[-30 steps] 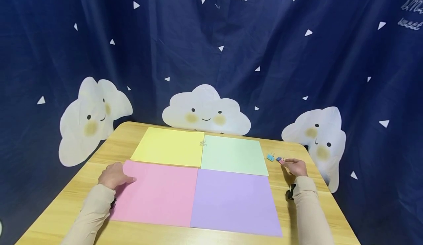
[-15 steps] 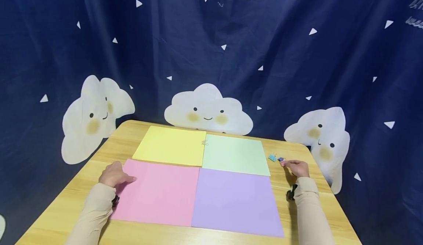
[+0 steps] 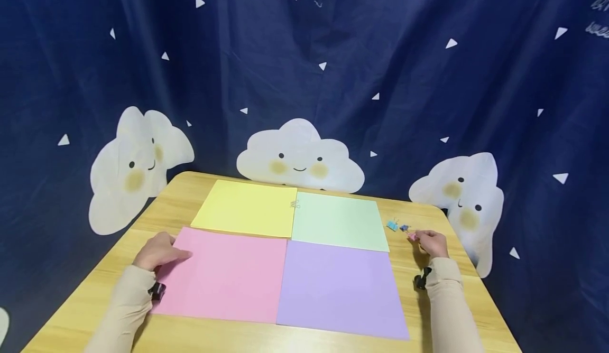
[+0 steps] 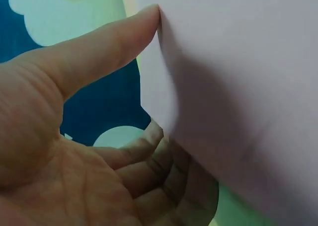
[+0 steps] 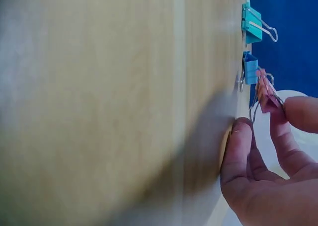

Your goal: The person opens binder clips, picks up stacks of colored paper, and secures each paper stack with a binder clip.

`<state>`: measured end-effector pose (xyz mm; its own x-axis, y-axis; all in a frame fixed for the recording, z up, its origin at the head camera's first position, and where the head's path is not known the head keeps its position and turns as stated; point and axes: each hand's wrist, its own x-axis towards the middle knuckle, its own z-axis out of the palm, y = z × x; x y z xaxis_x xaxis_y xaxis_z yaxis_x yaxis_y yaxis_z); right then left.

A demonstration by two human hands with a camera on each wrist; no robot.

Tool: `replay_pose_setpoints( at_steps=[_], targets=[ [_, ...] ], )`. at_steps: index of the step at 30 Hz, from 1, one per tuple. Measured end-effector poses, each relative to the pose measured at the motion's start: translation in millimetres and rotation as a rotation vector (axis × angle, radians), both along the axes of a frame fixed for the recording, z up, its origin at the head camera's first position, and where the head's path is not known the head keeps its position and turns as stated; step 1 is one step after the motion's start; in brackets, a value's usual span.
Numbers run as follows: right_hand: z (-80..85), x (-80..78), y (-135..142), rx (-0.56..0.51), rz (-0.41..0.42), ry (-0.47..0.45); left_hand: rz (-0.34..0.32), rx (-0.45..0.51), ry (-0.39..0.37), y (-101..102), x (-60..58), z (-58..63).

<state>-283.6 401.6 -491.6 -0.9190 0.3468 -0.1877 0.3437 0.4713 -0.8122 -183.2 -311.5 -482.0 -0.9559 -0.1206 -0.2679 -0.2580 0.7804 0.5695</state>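
In the head view, my left hand [image 3: 157, 252] is at the left edge of a pink sheet of paper [image 3: 233, 279]. In the left wrist view, the thumb lies on the sheet's face near a bent edge, with curled fingers [image 4: 149, 161] partly hidden behind it. My right hand [image 3: 433, 243], on the right of the table, pinches a small pink binder clip [image 5: 268, 94] between thumb and finger. Beside it are a dark blue binder clip [image 5: 251, 68] and a turquoise binder clip [image 5: 252, 23], both with wire handles.
A yellow sheet [image 3: 245, 207], a pale green sheet [image 3: 339, 222] and a purple sheet [image 3: 340, 289] lie with the pink one on the wooden table [image 3: 209, 337]. A silver clip [image 3: 295, 204] sits where yellow meets green. Behind hangs a blue curtain [image 3: 285, 41].
My right hand has drawn the pink binder clip slightly right, away from the blue one. My left hand has shifted a little to the left along the pink sheet.
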Motion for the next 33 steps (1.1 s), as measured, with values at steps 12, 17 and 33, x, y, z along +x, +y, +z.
replay_pose_setpoints(
  at_steps=[12,17,33],
  targets=[
    [4.1,11.0,2.0,-0.122,-0.007,-0.019,-0.161,0.308,-0.054,-36.6,-5.3,-2.9],
    [6.0,17.0,3.0,-0.343,0.050,0.008,-0.167,0.449,-0.122,-50.3,-5.0,-12.8],
    [8.6,37.3,2.3,-0.635,0.024,-0.005,-0.188,0.791,-0.234,-63.3,9.4,-18.9]
  ],
)
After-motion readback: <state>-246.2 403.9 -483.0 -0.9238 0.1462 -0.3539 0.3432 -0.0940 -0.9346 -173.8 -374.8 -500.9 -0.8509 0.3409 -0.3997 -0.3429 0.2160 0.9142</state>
